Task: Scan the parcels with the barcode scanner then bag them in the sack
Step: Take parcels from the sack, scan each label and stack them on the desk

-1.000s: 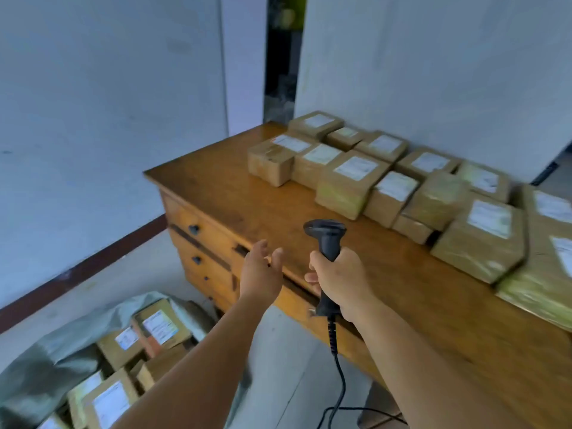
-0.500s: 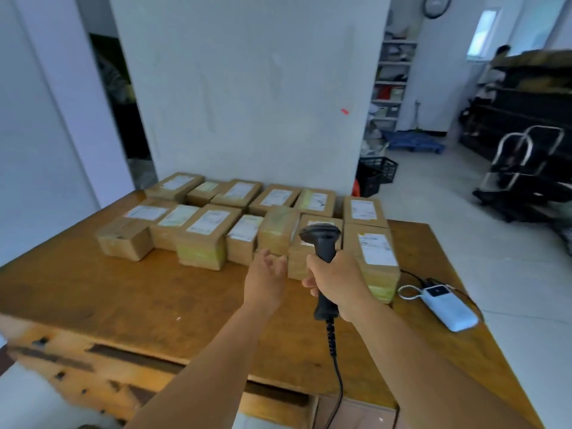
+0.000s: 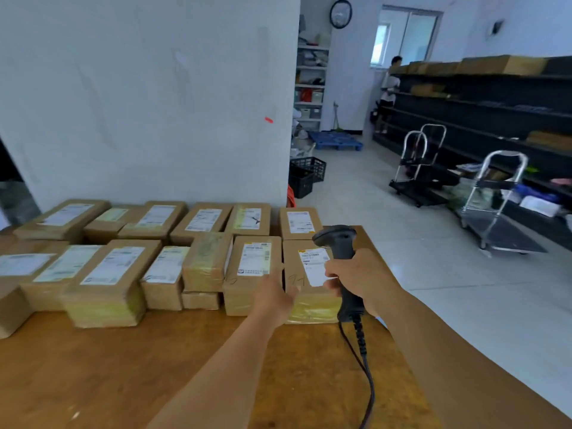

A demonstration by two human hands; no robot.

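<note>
A parcel depot: labelled parcels (image 3: 253, 267), dark shelving (image 3: 483, 97), platform trolleys (image 3: 495, 212).

A wooden tabletop (image 3: 130, 373) stands against a white wall (image 3: 148, 97), and past its right edge a pale tiled floor (image 3: 433, 289) runs to dark shelving (image 3: 483, 100), two platform trolleys (image 3: 495, 212), a blue pallet (image 3: 335, 140), a round wall clock (image 3: 340, 13) and a bright window (image 3: 405, 38).
</note>
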